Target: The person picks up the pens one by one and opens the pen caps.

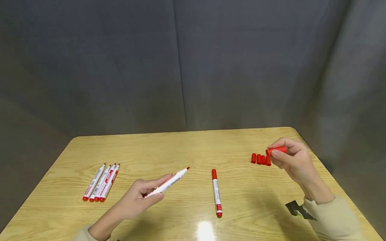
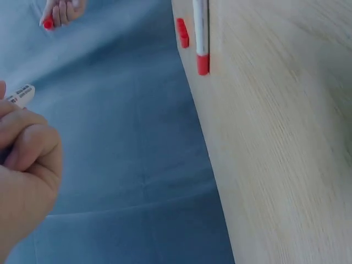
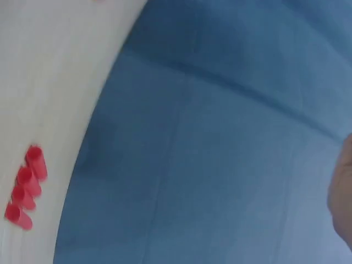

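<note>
In the head view my left hand (image 1: pixel 141 195) grips an uncapped white marker (image 1: pixel 169 183), its red tip pointing up and to the right. My right hand (image 1: pixel 297 160) pinches a red marker cap (image 1: pixel 277 150) between thumb and fingers, raised over the right part of the table. Just left of that hand, several red caps (image 1: pixel 258 159) stand in a short row. Between the two hands lies a capped red marker (image 1: pixel 216 192). The left wrist view shows the curled left hand (image 2: pixel 27 154) with part of the held marker (image 2: pixel 22 95) beyond its fingers.
Several uncapped red markers (image 1: pixel 101 184) lie side by side on the left of the wooden table (image 1: pixel 169 147), tips away from me. A dark grey curtain (image 1: pixel 181 67) hangs behind the table's far edge and along both sides.
</note>
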`<state>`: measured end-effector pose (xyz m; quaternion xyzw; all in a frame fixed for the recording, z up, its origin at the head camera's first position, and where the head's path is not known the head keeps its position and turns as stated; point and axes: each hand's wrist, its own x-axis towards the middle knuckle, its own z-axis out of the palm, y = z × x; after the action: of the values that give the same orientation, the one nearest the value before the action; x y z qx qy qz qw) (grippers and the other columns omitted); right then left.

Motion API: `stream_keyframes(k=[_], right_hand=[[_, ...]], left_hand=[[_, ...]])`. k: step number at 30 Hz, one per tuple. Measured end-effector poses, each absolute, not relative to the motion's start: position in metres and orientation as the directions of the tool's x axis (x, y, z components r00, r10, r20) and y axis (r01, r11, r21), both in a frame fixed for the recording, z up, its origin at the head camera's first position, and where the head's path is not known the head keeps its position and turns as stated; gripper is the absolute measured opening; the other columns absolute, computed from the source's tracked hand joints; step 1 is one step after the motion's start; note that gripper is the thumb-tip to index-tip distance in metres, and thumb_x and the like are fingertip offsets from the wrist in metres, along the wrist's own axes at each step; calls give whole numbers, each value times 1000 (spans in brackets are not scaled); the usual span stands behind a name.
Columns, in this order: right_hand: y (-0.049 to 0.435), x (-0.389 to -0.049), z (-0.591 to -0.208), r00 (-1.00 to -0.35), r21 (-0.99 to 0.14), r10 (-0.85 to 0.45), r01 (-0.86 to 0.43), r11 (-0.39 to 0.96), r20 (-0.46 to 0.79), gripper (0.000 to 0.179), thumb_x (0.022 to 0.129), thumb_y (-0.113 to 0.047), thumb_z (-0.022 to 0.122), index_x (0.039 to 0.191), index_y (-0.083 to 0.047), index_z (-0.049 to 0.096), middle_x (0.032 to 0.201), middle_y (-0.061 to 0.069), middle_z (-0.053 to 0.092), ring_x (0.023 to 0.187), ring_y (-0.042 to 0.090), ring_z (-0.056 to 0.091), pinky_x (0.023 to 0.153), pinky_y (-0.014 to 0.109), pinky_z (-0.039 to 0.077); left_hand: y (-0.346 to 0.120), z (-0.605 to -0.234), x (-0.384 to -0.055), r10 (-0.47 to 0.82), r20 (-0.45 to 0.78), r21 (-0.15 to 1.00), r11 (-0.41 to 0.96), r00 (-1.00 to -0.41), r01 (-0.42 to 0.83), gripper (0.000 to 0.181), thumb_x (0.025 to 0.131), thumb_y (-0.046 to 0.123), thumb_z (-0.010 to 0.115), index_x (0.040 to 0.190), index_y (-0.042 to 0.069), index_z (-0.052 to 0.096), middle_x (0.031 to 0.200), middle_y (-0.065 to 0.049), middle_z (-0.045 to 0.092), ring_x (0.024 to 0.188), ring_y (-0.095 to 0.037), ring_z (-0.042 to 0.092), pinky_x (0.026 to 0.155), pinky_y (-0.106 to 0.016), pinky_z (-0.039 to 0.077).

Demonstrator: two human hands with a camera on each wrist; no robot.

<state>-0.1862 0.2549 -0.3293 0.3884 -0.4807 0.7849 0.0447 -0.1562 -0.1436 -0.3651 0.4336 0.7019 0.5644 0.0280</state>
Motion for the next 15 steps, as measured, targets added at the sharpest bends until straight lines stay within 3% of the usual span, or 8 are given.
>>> stream_keyframes(k=[3, 5, 9, 15], right_hand=[[258, -181, -329, -725, -819, -385, -467, -334, 571, 28, 83, 19, 47, 97, 2, 65, 77, 2, 60, 53, 20, 34, 46, 31, 25], [256, -179, -330, -747, -843, -392, -462, -276, 538, 29, 82, 18, 50, 96, -2, 65, 76, -1, 59, 53, 19, 36, 47, 32, 24], [254, -177, -335, -772, -849, -359, -443, -289, 525, 28, 80, 19, 51, 95, -1, 64, 76, 1, 60, 54, 16, 40, 47, 32, 25], [259, -175, -339, -816, -866, -318, -392, -309, 483, 28, 81, 19, 52, 95, -1, 65, 78, 3, 62, 61, 10, 51, 52, 24, 38]], left_hand=[[-156, -369, -155, 617, 457, 803, 25, -641, 596, 54, 82, -15, 53, 133, 2, 46, 49, -2, 37, 37, -9, 25, 31, -14, 23], [-160, -370, -155, 605, 464, 801, 26, -648, 598, 56, 81, -15, 53, 133, 3, 46, 48, -3, 37, 35, -13, 26, 31, -14, 23], [-169, -371, -153, 566, 474, 798, 47, -675, 600, 58, 80, -17, 54, 133, 4, 47, 46, -2, 34, 34, -13, 26, 30, -14, 23], [-187, -369, -147, 486, 441, 794, 181, -755, 580, 53, 81, -11, 59, 131, 4, 50, 44, -2, 31, 38, -3, 23, 31, -15, 20]])
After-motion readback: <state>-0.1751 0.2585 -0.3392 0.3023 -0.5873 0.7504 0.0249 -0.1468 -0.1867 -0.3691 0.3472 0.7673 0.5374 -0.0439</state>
